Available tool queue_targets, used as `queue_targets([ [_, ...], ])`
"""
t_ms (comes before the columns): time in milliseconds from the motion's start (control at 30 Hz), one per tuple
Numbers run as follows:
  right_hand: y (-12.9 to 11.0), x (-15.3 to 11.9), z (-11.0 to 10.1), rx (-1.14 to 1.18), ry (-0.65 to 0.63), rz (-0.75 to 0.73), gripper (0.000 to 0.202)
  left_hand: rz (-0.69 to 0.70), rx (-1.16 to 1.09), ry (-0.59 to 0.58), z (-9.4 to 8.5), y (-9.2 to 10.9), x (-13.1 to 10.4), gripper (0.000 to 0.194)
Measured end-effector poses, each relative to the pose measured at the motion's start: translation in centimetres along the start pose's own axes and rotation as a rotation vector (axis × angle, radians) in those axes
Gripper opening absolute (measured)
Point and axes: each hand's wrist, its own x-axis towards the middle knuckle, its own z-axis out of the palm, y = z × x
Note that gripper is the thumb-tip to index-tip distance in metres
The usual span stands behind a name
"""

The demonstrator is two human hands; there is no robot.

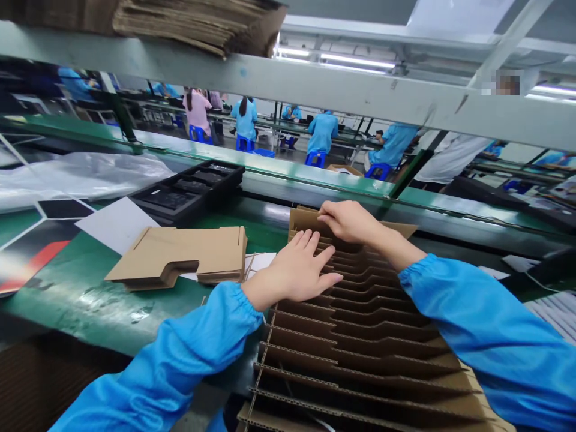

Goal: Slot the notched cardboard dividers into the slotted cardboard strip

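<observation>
A cardboard divider grid point(373, 339) stretches away from me, with many upright brown slats set in rows. My left hand point(299, 267) lies palm down across the slat tops at the left far part, its fingers spread. At the far end my right hand point(348, 222) has its fingers curled and pinched at the top edge of a cardboard divider sheet point(310, 221). Left of the grid lies a stack of flat cardboard pieces point(189, 249) with a notch cut in the front edge.
The green bench point(90, 294) also carries a black tray point(189, 189), a white sheet point(119, 225), clear plastic wrapping point(85, 171) and a printed box point(40, 246). A grey beam point(315, 87) crosses above, with stacked cardboard point(193, 24) on it. Several people sit at benches beyond.
</observation>
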Motion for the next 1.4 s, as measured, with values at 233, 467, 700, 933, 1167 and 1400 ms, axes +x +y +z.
queue_targets([
  [233,0.6,0.5,-1.4,0.015,0.082,0.074,0.023,-0.010,-0.023,-0.042,-0.4,0.2,-0.1,0.079],
  [467,0.7,-0.2,-1.9,0.079,0.092,-0.021,0.022,-0.008,-0.015,-0.036,-0.3,0.1,0.0,0.080],
  [700,1.5,0.1,-2.8,0.125,0.192,0.034,0.023,-0.003,0.002,-0.043,-0.3,0.1,-0.1,0.081],
  [933,2.0,0.2,-3.3,0.081,0.189,-0.034,0.024,-0.006,-0.004,-0.045,-0.4,0.2,-0.2,0.079],
  [1167,2.1,0.8,-4.1,-0.045,0.142,-0.032,0.024,-0.007,0.007,-0.046,-0.3,0.2,-0.1,0.079],
  [1400,1.4,-0.1,-3.6,-0.010,0.092,0.010,0.022,-0.012,0.001,-0.045,-0.2,0.3,-0.1,0.078],
])
